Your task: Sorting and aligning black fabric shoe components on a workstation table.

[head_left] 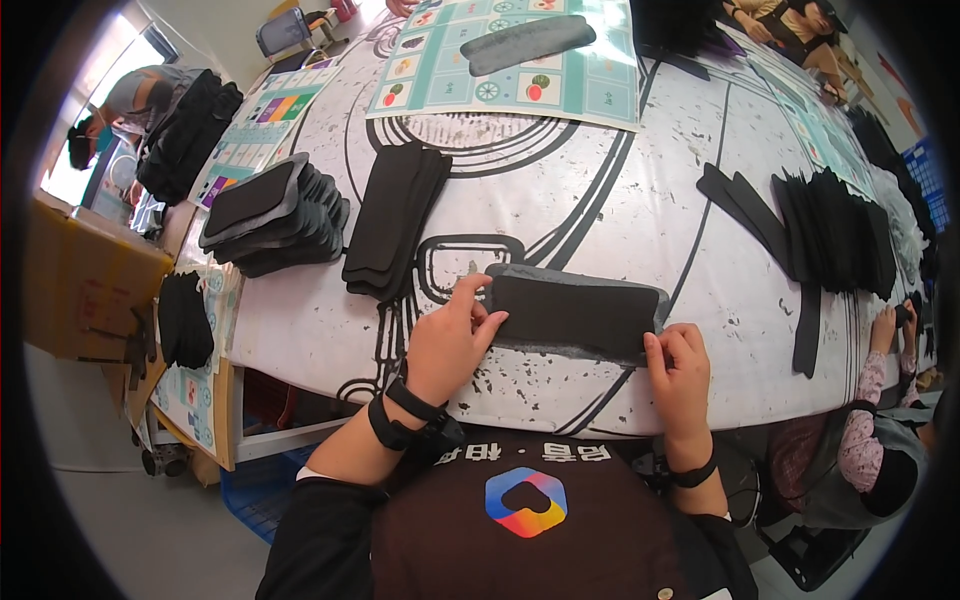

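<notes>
seemingly squaring up a flat, matte black rectangular panel (575,317) on a round-cornered, grey-edged backing piece (522,271).
steadying both on the white, black-lined tabletop (655,220), touching the panel's nine-o'clock end with thumb and forefinger of the half-open left hand (445,345), and its four-o'clock corner with the loosely curled right hand (682,380); not showing whether pinching either edge; probably calling next for matching edges all round, then pressing evenly.
</notes>
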{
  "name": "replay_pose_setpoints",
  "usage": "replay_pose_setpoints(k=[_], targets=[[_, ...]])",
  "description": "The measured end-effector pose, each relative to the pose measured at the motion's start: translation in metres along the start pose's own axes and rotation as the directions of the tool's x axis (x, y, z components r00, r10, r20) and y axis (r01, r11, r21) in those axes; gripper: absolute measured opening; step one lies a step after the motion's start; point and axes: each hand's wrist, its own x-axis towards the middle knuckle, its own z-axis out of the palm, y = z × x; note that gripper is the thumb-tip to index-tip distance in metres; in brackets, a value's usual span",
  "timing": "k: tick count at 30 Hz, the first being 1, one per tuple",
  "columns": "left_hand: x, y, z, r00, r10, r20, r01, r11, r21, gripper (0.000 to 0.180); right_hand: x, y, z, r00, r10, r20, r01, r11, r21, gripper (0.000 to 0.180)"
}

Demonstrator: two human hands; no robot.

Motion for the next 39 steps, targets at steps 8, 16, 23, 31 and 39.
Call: replay_pose_setpoints(k=[8,16,23,31,39], targets=[[-0.005,0.003,-0.001,1.000,-0.009,0.014,0.010,0.999,-0.048,0.039,0.001,-0.001,0.000,1.000,-0.013,-0.012,0.013,1.000,-0.016,0.017],[-0.004,-0.002,-0.001,0.999,-0.034,-0.023,0.030,0.988,-0.150,0.039,0.000,0.003,0.002,0.997,-0.073,-0.037,0.072,0.997,-0.041,0.015],[0.000,-0.003,0.000,0.997,-0.080,-0.001,0.079,0.986,-0.145,0.038,-0.001,0.000,0.002,0.998,-0.057,-0.004,0.057,0.998,-0.035,0.013],[-0.001,-0.001,0.000,0.995,-0.104,0.004,0.103,0.984,-0.143,0.040,0.000,0.001,0.001,0.999,-0.050,-0.006,0.049,0.998,-0.046,0.015],[-0.002,0.000,0.001,0.997,-0.069,-0.030,0.066,0.993,-0.095,0.041,0.000,0.003,0.002,1.000,-0.023,-0.015,0.022,0.998,-0.056,0.017]])
